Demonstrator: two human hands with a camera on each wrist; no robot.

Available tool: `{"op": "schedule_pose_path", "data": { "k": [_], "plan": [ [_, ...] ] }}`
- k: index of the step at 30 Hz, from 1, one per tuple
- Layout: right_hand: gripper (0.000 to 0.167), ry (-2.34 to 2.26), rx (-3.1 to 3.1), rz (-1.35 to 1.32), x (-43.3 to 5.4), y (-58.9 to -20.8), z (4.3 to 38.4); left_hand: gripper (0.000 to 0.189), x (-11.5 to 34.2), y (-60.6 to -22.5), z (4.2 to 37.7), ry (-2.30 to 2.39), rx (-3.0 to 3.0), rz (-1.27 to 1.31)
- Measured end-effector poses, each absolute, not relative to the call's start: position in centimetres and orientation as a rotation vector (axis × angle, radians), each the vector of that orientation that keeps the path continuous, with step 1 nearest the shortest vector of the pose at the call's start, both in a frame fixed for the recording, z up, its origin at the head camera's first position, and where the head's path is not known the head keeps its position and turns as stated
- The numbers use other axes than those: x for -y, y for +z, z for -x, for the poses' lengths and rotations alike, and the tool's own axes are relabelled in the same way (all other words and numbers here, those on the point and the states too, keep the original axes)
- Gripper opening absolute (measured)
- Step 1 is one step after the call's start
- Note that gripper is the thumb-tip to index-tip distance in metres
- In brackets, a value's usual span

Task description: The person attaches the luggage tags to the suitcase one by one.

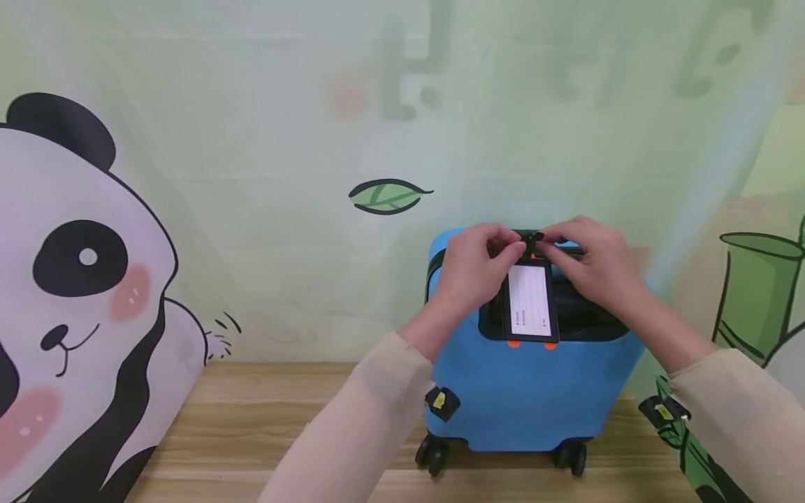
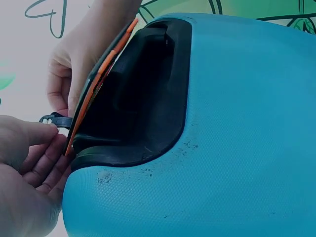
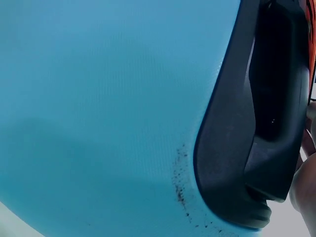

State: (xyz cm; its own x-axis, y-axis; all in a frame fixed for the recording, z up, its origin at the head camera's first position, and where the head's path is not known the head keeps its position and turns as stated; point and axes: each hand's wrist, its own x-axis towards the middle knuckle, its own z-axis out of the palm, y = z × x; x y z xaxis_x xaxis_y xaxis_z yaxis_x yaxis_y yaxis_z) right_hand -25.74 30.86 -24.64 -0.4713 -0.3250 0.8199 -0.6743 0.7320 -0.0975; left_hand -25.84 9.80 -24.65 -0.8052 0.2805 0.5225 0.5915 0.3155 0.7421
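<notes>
A blue suitcase [image 1: 516,398] stands upright on its wheels, with a black recessed handle area [image 1: 588,314] at its top. Against that recess hangs a luggage tag [image 1: 530,300], black-framed with a white card and orange edging. Its short black strap [image 2: 61,121] has a small buckle [image 2: 48,119]. My left hand [image 1: 474,269] pinches the strap by the buckle between thumb and finger. From the other side, my right hand [image 1: 594,262] pinches the strap too, thumb and forefinger close to the left fingertips. In the right wrist view, only part of a hand [image 3: 306,185] shows at the right edge.
The suitcase rests on a wood-grain surface [image 1: 283,419], close to a pale green backdrop [image 1: 264,140] printed with a panda, a leaf and bamboo. Black casters [image 1: 432,454] show beneath it. Dark scuffs [image 3: 180,192] mark the shell beside the handle recess.
</notes>
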Motion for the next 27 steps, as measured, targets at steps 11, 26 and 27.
{"op": "schedule_pose_path", "data": {
  "k": [11, 26, 27],
  "plan": [
    [0.027, 0.296, 1.965, -0.884, -30.9, -24.6, 26.3, 0.016, -9.3, -24.1, 26.0, -1.571, 2.333, 0.754],
    [0.030, 0.210, 1.875, -1.000, -30.6, -24.7, 26.5, 0.018, -8.4, -23.4, 26.2, -1.551, 2.432, 0.795],
    [0.030, 0.208, 1.871, -1.003, -30.6, -24.7, 26.5, 0.018, -8.4, -23.4, 26.3, -1.546, 2.437, 0.798]
  ]
}}
